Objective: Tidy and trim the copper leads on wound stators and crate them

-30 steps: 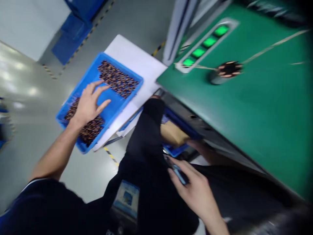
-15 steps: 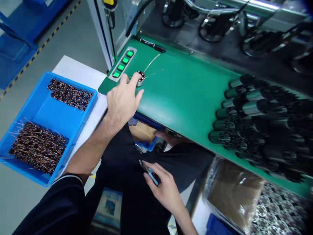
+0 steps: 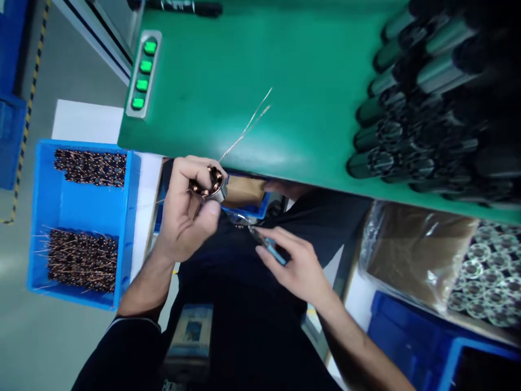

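The left hand (image 3: 187,209) was clamped on a copper-wound coil (image 3: 214,184) with a metal core, held just off the near edge of the green tabletop (image 3: 260,81). Its fine wire leads (image 3: 246,127) reached out over the green surface. The right hand (image 3: 295,266), apart from the left but close to it, gripped blue-handled snips (image 3: 268,248), their metal tips just beside the coil. Another person's hand (image 3: 285,190) showed past the tabletop's edge. To the left, a blue tray (image 3: 83,212) held two batches of coils (image 3: 89,167). A strip of green buttons (image 3: 142,73) sat near the tabletop's edge, and open green surface lay between it and a bank of black-ended cylinders (image 3: 419,119). The print on a chest badge (image 3: 191,331) was too small to read.
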Available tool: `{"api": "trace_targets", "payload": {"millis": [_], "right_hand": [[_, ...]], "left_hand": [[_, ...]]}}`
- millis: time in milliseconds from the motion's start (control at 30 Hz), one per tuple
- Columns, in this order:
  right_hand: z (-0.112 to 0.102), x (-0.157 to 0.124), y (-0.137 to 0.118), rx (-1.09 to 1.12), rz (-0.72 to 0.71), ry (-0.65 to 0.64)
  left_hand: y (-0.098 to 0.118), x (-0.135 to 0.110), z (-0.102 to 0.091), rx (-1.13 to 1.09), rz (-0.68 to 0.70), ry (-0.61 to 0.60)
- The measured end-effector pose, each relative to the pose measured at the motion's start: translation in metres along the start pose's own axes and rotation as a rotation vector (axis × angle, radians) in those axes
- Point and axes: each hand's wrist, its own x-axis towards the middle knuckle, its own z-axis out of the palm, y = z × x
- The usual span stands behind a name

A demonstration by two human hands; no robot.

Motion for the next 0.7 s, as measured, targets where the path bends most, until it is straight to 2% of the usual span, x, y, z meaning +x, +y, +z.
{"api": "trace_targets", "payload": {"millis": [133, 233, 367, 567, 700], "right_hand": [[-0.002, 0.005, -0.01, 0.082, -0.013, 0.131], [-0.001, 0.007, -0.021, 0.131, -0.026, 0.175], [-0.001, 0.011, -0.029, 0.173, -0.03, 0.189], [-0.004, 0.014, -0.027, 0.172, -0.022, 0.189], [-0.007, 0.012, -0.024, 0.167, -0.008, 0.201]], "left_hand": [[0.009, -0.013, 0.023, 0.001, 0.072, 0.008], [0.012, -0.019, 0.031, 0.009, 0.005, 0.013], [0.012, -0.027, 0.033, 0.106, -0.12, 0.033], [0.007, -0.028, 0.036, 0.158, -0.044, 0.048], [0.007, -0.024, 0.037, 0.163, -0.059, 0.037]]}}
